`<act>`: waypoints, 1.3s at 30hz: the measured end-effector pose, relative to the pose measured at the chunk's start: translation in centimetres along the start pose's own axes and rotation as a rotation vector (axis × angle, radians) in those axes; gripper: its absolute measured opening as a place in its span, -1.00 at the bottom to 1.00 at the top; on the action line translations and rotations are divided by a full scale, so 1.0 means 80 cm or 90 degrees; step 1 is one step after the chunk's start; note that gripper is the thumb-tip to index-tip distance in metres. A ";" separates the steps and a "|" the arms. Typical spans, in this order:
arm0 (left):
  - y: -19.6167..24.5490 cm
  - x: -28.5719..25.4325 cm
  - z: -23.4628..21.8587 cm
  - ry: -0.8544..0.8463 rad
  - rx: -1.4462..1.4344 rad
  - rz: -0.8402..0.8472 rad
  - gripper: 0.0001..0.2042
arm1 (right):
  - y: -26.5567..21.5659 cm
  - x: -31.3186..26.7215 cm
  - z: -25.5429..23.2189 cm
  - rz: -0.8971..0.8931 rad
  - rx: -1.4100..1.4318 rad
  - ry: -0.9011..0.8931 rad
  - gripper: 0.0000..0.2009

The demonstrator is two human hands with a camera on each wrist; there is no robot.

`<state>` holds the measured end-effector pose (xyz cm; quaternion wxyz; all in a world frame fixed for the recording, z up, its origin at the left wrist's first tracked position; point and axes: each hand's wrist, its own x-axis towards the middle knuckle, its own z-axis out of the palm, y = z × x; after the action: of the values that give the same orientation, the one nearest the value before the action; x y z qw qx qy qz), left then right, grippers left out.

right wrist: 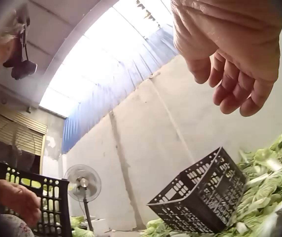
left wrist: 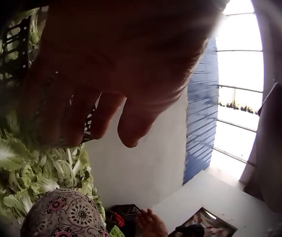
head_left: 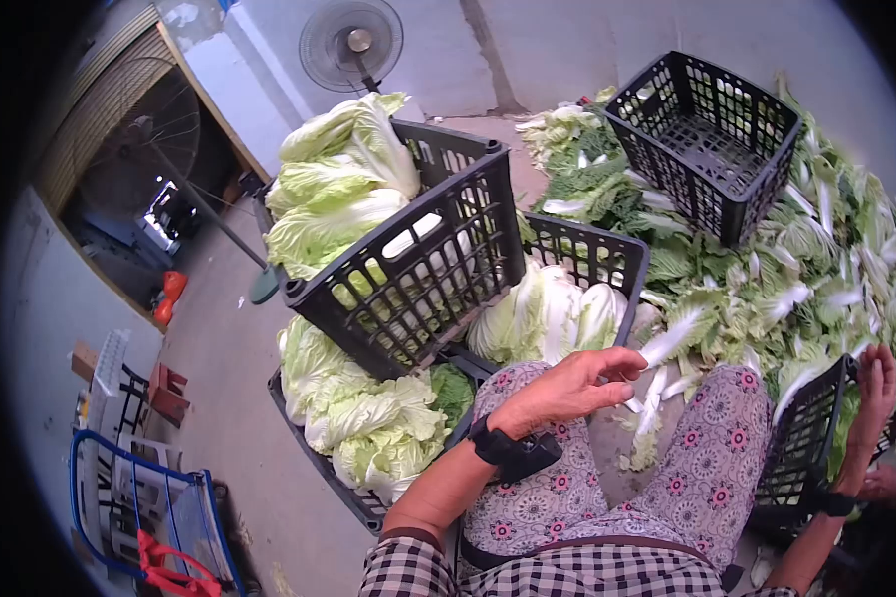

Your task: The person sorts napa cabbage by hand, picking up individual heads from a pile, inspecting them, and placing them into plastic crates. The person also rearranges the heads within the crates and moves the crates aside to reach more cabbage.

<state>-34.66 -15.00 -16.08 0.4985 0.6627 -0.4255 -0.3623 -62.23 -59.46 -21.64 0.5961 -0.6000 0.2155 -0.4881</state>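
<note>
My left hand (head_left: 577, 386) hovers over my left knee, its fingers loosely bent around nothing. Just beyond it, peeled napa cabbages (head_left: 543, 313) lie in a black plastic crate (head_left: 632, 274). On the far right my right hand (head_left: 871, 398) is raised beside another black crate (head_left: 801, 438) that has leaves in it. Its fingers hang relaxed with nothing between them in the right wrist view. A tilted crate (head_left: 418, 294) full of napa cabbages (head_left: 353, 189) rests on top of the lower crates, and more cabbages (head_left: 368, 423) fill the crate below at left.
Loose cabbage leaves (head_left: 757, 308) cover the floor at right, with an empty black crate (head_left: 712, 164) on them. A standing fan (head_left: 353, 45) is by the wall, a larger one (head_left: 134, 139) near the doorway. A blue-framed cart (head_left: 154, 507) stands lower left.
</note>
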 end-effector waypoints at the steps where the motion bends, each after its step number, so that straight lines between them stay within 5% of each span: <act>1: 0.006 -0.004 -0.008 0.020 0.033 0.010 -0.61 | -0.003 -0.009 0.042 0.002 -0.006 -0.081 -0.66; 5: 0.041 -0.034 -0.053 0.167 0.171 0.045 -0.63 | -0.044 -0.070 0.202 0.069 -0.045 -0.337 -0.75; 7: 0.081 -0.059 -0.080 0.281 0.196 -0.010 -0.64 | -0.039 -0.086 0.236 0.149 -0.074 -0.468 -0.71; 9: 0.111 -0.087 -0.117 0.387 0.240 0.056 -0.64 | -0.017 -0.092 0.250 0.185 -0.061 -0.567 -0.68; 11: 0.147 -0.114 -0.150 0.492 0.276 0.065 -0.65 | -0.015 -0.093 0.253 0.213 -0.088 -0.612 -0.67; 15: 0.188 -0.163 -0.245 0.518 0.469 0.052 -0.63 | -0.006 -0.090 0.252 0.252 -0.028 -0.602 -0.63; 21: 0.229 -0.157 -0.331 0.568 0.715 -0.184 -0.59 | -0.001 -0.086 0.257 0.255 -0.038 -0.573 -0.57; 24: 0.228 -0.128 -0.360 0.484 0.859 -0.238 -0.59 | 0.009 -0.086 0.256 0.258 -0.020 -0.555 -0.55; 33: 0.155 -0.085 -0.431 0.385 0.863 -0.428 -0.52 | 0.027 -0.082 0.266 0.273 -0.017 -0.551 -0.62; 35: 0.136 -0.078 -0.432 0.297 0.869 -0.519 -0.37 | 0.035 -0.081 0.268 0.278 -0.013 -0.535 -0.63; 39: 0.090 -0.083 -0.436 0.235 0.918 -0.526 -0.20 | 0.045 -0.079 0.270 0.278 -0.012 -0.512 -0.66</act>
<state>-7.08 2.38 -0.36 -0.1563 0.9688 -0.1879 -0.0418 -45.57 -43.94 -23.02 0.7157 -0.6879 0.0928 -0.0772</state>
